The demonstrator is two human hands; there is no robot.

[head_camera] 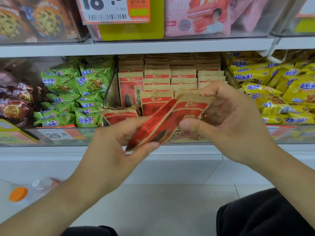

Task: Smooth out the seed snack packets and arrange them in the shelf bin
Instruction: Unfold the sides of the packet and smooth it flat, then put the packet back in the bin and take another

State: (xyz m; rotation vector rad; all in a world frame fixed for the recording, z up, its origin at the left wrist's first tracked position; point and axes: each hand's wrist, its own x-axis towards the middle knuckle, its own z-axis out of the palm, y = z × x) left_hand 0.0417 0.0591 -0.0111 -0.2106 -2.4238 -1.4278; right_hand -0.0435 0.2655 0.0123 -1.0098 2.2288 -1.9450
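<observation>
1. Your left hand (pixel 117 143) grips the lower end of a small stack of seed packets (pixel 172 120), thumb curled over the bottom edge and fingers behind.
2. Your right hand (pixel 230 120) pinches the upper right side of the same stack, thumb pressed on the front face and fingers curled over the top edge.
3. The held packets are brown paper with red panels; they tilt, low at the left and high at the right, and are blurred, so you cannot count them exactly.
4. The stack hangs in the air just in front of the clear shelf bin (pixel 109 99), above its front wall.
5. Inside the bin, more seed packets stand upright in neat rows (pixel 183 74) toward the back, while 1 lies slumped (pixel 119 114) at the front left.
6. Green snack packs (pixel 76 92) fill the bin to the left and yellow snack packs (pixel 279 92) the bin to the right.
7. A price tag reading 25.8 (pixel 58 134) sits on the shelf edge at lower left.
8. A bottle with an orange cap (pixel 18 194) lies at the bottom left, below the shelf.
</observation>
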